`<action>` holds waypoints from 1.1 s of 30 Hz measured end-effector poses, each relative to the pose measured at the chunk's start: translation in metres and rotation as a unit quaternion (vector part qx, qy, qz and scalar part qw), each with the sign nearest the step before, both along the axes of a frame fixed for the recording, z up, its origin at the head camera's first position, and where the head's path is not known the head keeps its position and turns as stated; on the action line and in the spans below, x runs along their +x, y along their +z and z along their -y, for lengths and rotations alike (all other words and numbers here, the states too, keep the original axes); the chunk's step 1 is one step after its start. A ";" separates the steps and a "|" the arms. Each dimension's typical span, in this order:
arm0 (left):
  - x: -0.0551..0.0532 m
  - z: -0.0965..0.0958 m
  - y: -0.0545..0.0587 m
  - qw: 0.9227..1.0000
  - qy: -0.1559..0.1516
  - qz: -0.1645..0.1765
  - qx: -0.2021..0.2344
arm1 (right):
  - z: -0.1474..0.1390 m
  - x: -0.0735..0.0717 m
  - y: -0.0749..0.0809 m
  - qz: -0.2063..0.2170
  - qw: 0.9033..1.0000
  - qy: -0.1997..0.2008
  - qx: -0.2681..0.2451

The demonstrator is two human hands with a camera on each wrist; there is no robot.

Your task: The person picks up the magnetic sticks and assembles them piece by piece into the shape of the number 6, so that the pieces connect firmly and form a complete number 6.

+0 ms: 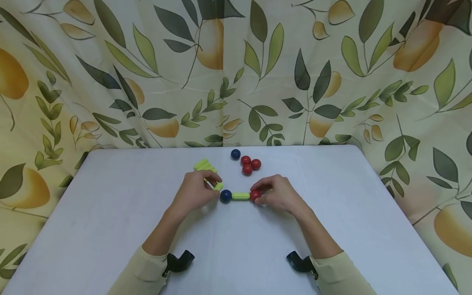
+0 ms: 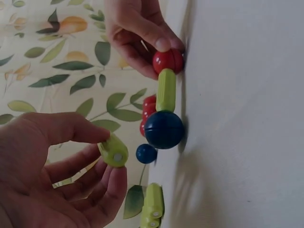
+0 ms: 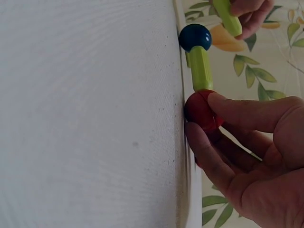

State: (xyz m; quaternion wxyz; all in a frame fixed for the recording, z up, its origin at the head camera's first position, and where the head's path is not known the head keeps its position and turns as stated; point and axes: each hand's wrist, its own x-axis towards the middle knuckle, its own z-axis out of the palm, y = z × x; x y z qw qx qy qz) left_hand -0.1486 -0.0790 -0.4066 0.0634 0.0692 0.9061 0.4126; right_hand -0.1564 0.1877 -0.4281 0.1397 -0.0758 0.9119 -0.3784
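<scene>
My left hand [image 1: 197, 189] pinches a yellow-green magnetic rod [image 2: 114, 150] between thumb and fingers, with a small metal disc showing at the rod's end. Just right of it on the table lies a joined piece: a blue ball [image 1: 226, 196], a second yellow-green rod [image 1: 241, 196] and a red ball [image 1: 255, 195] in one line. My right hand [image 1: 278, 193] grips the red ball at that line's right end. In the left wrist view the held rod is apart from the blue ball, raised beside it.
Farther back are another blue ball [image 1: 235, 154] and a cluster of three red balls [image 1: 247, 169]. A pile of yellow-green rods [image 1: 205, 165] lies behind my left hand. A patterned curtain [image 1: 258, 82] hangs behind the white-covered table [image 1: 110, 196].
</scene>
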 end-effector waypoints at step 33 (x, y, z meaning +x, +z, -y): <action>0.030 -0.008 -0.033 0.973 0.024 0.143 0.177 | 0.000 -0.003 -0.001 0.016 1.000 -0.003 -0.001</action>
